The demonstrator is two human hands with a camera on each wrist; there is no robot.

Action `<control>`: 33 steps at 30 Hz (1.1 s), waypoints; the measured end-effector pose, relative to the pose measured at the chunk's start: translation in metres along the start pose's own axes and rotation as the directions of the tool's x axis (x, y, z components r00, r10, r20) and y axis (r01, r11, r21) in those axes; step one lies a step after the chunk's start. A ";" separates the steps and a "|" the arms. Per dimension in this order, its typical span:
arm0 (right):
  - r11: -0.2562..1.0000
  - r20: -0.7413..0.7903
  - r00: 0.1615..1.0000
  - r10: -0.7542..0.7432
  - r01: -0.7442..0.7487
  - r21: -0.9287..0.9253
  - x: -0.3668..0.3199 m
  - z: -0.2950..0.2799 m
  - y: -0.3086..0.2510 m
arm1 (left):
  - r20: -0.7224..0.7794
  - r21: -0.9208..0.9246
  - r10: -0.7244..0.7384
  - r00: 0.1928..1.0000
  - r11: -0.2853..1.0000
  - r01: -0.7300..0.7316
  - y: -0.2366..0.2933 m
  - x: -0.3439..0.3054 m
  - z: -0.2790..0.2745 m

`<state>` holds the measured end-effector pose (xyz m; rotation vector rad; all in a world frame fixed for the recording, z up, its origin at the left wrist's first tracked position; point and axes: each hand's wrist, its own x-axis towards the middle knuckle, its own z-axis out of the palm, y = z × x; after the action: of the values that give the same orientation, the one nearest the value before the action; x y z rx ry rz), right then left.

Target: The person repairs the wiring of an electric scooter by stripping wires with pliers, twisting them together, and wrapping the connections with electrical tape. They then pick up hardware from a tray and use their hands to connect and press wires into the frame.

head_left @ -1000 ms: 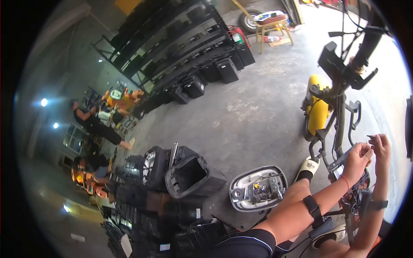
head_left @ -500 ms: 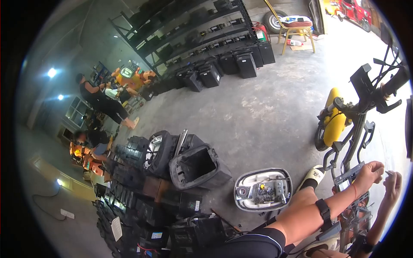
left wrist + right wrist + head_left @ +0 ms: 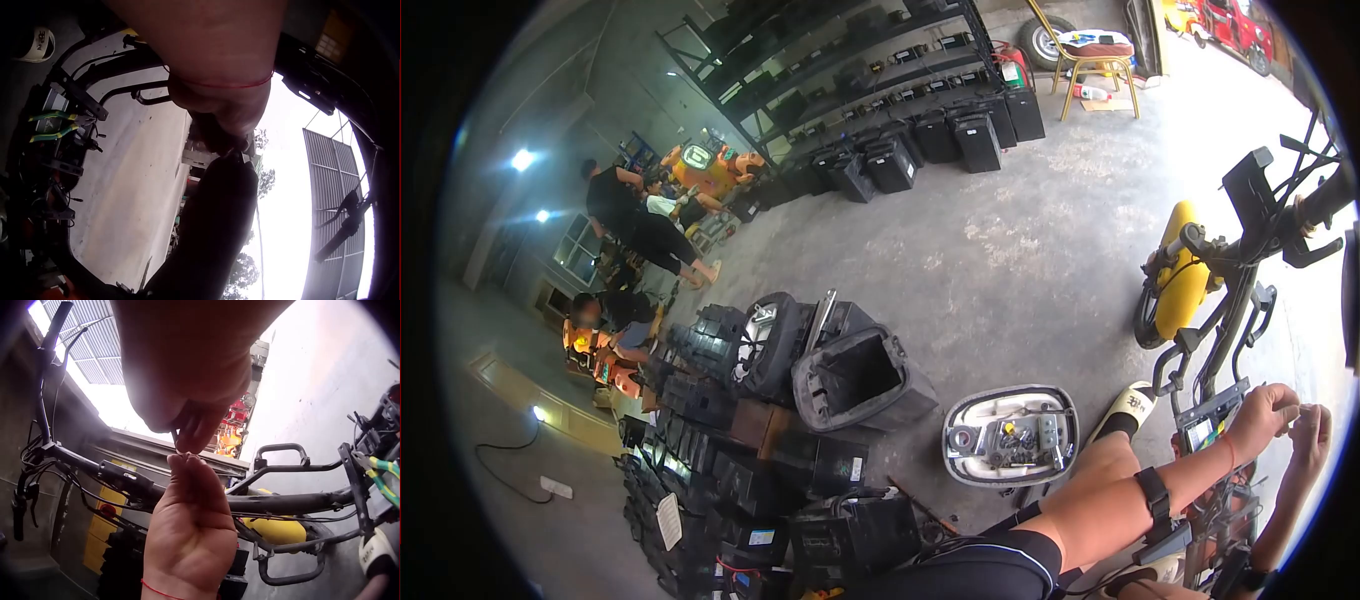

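Note:
Both hands meet in front of a black electric-bike frame (image 3: 1235,330). The left hand (image 3: 1268,412), with a red string at its wrist, pinches a small shiny piece (image 3: 181,452) between thumb and fingertips. From the other side, the right hand (image 3: 1310,435) pinches at the same small piece, fingertips against the left hand's. Most of the piece is hidden by fingers; I cannot tell its kind. Pliers (image 3: 59,125) with green and yellow handles lie on the frame below the hands in the left wrist view.
A light tray-like cover (image 3: 960,465) holding small metal parts lies on the floor beside the leg. Left of it stand an open black bin (image 3: 910,395) and several black batteries (image 3: 855,530). The bike's yellow mudguard (image 3: 1185,290) is ahead. Two people (image 3: 625,210) are at the far left.
The head view has swung, so the room and bike shift in it. The hands, apart at half a second ago, have come together at the fingertips.

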<state>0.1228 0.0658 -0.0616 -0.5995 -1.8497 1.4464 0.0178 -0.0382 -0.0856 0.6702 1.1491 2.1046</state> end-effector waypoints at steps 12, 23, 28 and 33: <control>0.986 -0.100 0.993 -0.070 0.054 -0.160 -0.012 -0.027 0.030 | 0.018 -0.135 -0.039 0.999 0.990 0.041 0.005 -0.012 0.019; 0.971 -0.025 0.998 -0.055 0.048 -0.235 -0.023 0.009 -0.057 | -0.067 -0.050 -0.060 0.996 0.997 0.057 0.037 -0.006 0.009; 0.761 0.077 0.919 -0.387 0.365 -0.536 -0.018 -0.006 -0.059 | -0.022 0.037 -0.061 0.998 0.997 0.062 0.040 -0.012 0.009; 0.722 0.067 0.865 -0.498 0.456 -0.520 -0.017 -0.003 -0.058 | 0.090 -0.148 -0.071 0.993 0.985 0.084 0.043 -0.013 0.002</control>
<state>0.1397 0.0398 -0.0092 -0.3666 -2.1395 0.5618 0.0150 -0.0647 -0.0493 0.6264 0.9429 2.0535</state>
